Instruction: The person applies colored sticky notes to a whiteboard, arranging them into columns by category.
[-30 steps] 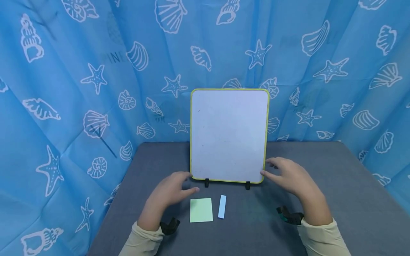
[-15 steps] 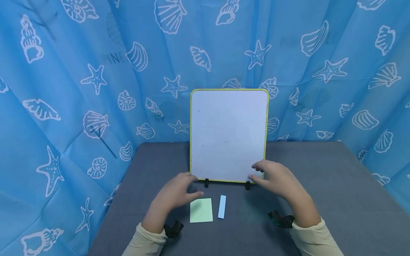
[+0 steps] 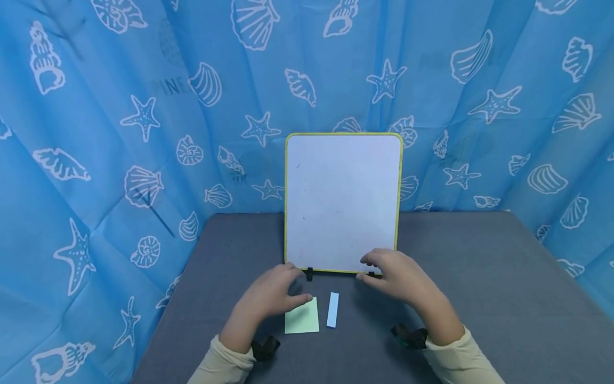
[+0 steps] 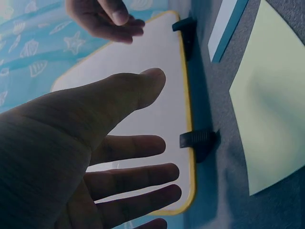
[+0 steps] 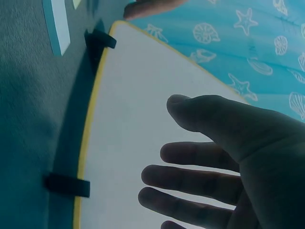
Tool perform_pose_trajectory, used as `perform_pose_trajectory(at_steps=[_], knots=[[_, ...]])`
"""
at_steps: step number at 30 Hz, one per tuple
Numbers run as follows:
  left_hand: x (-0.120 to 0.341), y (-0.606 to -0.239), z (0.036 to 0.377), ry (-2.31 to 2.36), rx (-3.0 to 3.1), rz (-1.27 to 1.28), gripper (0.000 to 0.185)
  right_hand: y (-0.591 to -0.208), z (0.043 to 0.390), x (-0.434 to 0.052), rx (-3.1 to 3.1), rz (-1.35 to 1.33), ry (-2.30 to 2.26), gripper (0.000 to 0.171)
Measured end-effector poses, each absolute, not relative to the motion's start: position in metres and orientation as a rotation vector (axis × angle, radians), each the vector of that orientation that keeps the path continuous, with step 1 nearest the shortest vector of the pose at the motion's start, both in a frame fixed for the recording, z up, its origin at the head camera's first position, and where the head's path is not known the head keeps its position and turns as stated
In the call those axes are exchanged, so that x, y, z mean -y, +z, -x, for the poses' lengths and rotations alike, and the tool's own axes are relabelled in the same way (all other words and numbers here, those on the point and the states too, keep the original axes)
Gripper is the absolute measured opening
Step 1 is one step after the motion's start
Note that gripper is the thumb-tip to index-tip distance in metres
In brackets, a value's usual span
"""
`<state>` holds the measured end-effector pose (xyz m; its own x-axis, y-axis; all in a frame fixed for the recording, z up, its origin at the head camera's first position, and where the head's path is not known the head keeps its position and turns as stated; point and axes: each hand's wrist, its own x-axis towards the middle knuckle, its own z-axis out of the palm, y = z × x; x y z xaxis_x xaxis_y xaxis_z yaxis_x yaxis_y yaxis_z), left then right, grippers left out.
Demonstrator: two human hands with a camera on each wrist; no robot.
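Note:
My left hand [image 3: 273, 292] hovers over the upper part of a pale green square sticky note [image 3: 302, 319], its thumb and fingers spread with nothing between them. To the note's right lies a narrow light blue pad of sticky strips [image 3: 332, 310]; its thickness shows in the left wrist view. My right hand [image 3: 400, 274] is held before the lower right corner of a whiteboard [image 3: 342, 197] with a yellow rim, fingers apart and holding nothing. The right hand partly hides one of the board's black feet. In the right wrist view the fingers [image 5: 195, 181] look loosely extended.
The whiteboard stands upright on black clip feet [image 3: 309, 274] at the back of a grey cloth-covered table [image 3: 479, 277]. Behind it and at both sides hangs a blue curtain [image 3: 240, 69] printed with shells and starfish. Each wrist wears a black strap [image 3: 266, 348].
Both hands have moved inward and slightly toward the person. The right hand has come from the board's right edge across its lower corner; the left now covers part of the green note.

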<state>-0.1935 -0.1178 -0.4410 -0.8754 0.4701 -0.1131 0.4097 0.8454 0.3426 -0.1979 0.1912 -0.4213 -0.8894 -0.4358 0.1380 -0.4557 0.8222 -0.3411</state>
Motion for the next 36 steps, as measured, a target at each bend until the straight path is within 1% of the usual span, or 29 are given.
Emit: perform_pose_trajectory(at_steps=[9, 19, 36], knots=[[0.109, -0.446, 0.189, 0.419, -2.852, -0.765, 0.057, -0.43, 0.194, -0.176, 2.932, -0.82, 0.522, 0.029], [0.104, -0.45, 0.186, 0.398, -2.828, -0.77, 0.064, -0.439, 0.189, -0.16, 2.919, -0.96, 0.518, 0.034], [0.1, -0.455, 0.184, 0.382, -2.796, -0.83, 0.062, -0.449, 0.184, -0.146, 3.058, -0.956, 0.41, 0.043]])
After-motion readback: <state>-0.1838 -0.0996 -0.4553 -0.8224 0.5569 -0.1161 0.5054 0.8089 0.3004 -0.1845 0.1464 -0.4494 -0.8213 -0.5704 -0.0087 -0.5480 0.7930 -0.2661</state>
